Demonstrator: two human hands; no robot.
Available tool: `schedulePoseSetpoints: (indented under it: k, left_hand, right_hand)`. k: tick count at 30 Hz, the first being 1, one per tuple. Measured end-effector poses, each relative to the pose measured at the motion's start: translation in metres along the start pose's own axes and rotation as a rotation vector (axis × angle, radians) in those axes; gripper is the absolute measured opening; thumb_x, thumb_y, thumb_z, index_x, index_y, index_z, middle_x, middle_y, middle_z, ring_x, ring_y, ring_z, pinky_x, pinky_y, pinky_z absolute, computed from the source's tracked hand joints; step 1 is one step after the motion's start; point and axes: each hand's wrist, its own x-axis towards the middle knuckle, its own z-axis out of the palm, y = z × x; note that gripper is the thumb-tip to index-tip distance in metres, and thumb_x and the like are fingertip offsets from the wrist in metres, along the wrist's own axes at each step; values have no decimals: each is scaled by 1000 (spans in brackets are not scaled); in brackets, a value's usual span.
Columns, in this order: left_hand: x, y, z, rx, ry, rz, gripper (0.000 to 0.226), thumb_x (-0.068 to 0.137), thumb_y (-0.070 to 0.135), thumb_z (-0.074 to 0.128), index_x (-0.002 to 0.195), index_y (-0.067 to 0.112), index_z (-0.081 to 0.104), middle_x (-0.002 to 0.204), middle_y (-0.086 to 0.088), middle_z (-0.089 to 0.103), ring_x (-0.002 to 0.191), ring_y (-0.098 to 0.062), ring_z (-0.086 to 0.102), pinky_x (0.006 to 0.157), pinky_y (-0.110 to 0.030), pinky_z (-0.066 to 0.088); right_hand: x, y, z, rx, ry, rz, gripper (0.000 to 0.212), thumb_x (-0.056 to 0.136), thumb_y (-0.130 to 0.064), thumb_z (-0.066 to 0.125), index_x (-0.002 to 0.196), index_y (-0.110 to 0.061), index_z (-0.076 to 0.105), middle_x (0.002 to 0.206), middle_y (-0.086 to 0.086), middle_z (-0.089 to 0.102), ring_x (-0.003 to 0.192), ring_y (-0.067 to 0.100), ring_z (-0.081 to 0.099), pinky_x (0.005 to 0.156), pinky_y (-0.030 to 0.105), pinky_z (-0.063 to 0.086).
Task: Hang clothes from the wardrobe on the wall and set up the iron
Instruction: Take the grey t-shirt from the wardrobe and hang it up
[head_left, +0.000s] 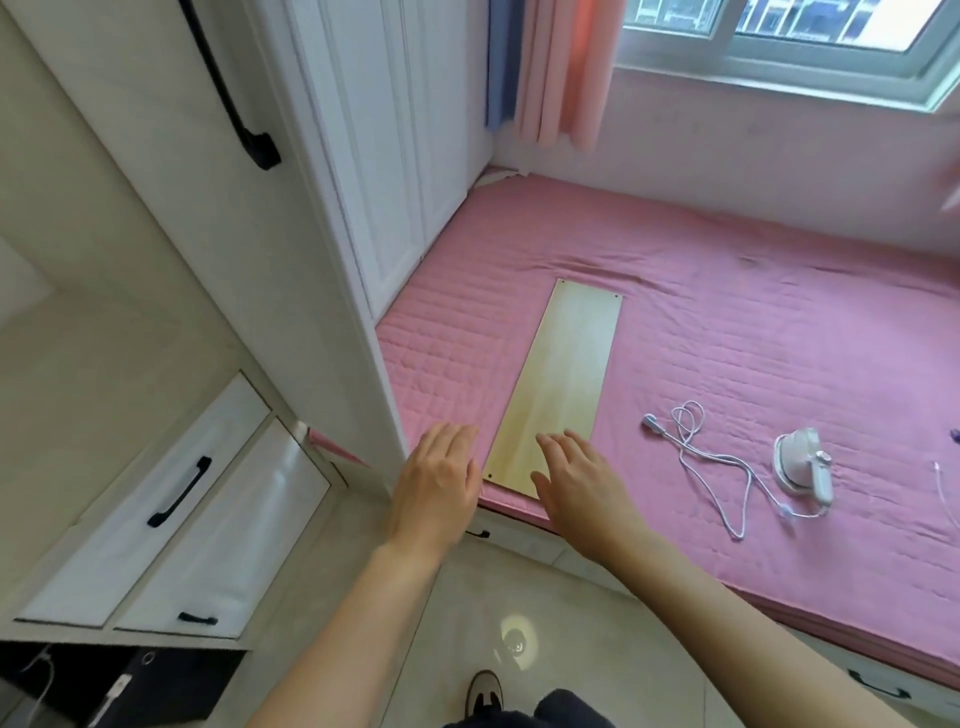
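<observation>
**Head view: two empty hands at the near end of a board on the bed**

Looks down on a pink quilted mattress beside a white wardrobe. Shows the left hand flat, fingers straight and close together, holding nothing, at the mattress edge just beside the near left corner of a pale wooden board. Shows the right hand likewise flat and empty, fingers over the board's near right corner; cannot tell whether touching it. Finds the board lying flat, running lengthwise away from the person. Places the iron, small and white, on the mattress well to the right of the board, with its white cord looping loosely and ending in a plug between iron and board. Takes in pink curtains under a window, white drawers with black handles at lower left, and a shoe on the tiled floor.
</observation>
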Motion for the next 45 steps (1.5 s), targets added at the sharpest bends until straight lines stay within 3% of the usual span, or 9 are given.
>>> schedulePoseSetpoints:
  k: [9, 19, 25, 32, 35, 38, 42, 45]
  left_hand:
    - [105, -14, 10, 78, 28, -41, 38, 95, 17, 51, 132, 7, 53, 135, -8, 55, 131, -22, 44, 112, -32, 30]
    - [233, -29, 23, 136, 148, -241, 35, 96, 14, 50, 129, 4, 55, 131, -12, 57, 127, -26, 47, 108, -40, 40]
    - [303, -50, 0, 212, 305, -357, 31, 91, 8, 59, 121, 3, 62, 122, -10, 63, 120, -26, 54, 99, -33, 44]
    - [374, -94, -58, 325, 433, -467, 33, 94, 16, 54, 125, 6, 58, 124, -8, 62, 119, -23, 53, 94, -38, 50]
    - [397, -107, -85, 368, 498, -515, 34, 93, 15, 55, 126, 6, 57, 123, -9, 62, 116, -24, 55, 89, -37, 51]
    - [417, -120, -111, 429, 536, -535, 34, 93, 15, 55, 126, 6, 57, 122, -10, 63, 116, -25, 55, 88, -36, 50]
    - [443, -144, -141, 497, 552, -573, 34, 93, 15, 55, 126, 7, 57, 124, -8, 61, 117, -25, 54, 88, -36, 49]
    - [459, -165, -164, 550, 571, -574, 33, 92, 13, 56, 125, 7, 57, 123, -7, 62, 116, -25, 54, 86, -36, 50]
  right_hand:
    - [110, 27, -8, 46, 19, -96, 47, 96, -28, 50, 135, -2, 45, 133, 14, 54, 130, 35, 43, 109, 42, 35]
    - [271, 72, -22, 85, 31, -321, 42, 89, -26, 62, 123, -3, 55, 119, 13, 63, 118, 35, 54, 94, 43, 49]
    - [362, 79, -44, 91, 63, -494, 43, 92, -26, 56, 128, -2, 52, 123, 13, 60, 123, 34, 51, 101, 41, 43]
    - [462, 47, -74, 97, 97, -684, 47, 97, -24, 48, 137, 1, 43, 132, 16, 54, 131, 36, 42, 110, 41, 32]
    - [500, 24, -91, 79, 152, -769, 44, 95, -22, 54, 130, 4, 50, 124, 16, 59, 122, 37, 50, 104, 41, 40]
    - [537, -2, -106, 120, 155, -829, 47, 98, -25, 46, 137, 0, 43, 130, 14, 55, 129, 34, 44, 109, 38, 33]
    - [583, -40, -125, 130, 210, -892, 40, 95, -22, 52, 127, 2, 52, 121, 14, 60, 120, 34, 52, 103, 38, 41]
    - [611, -66, -145, 167, 221, -927, 41, 99, -21, 45, 133, 1, 46, 127, 14, 56, 124, 30, 47, 102, 33, 38]
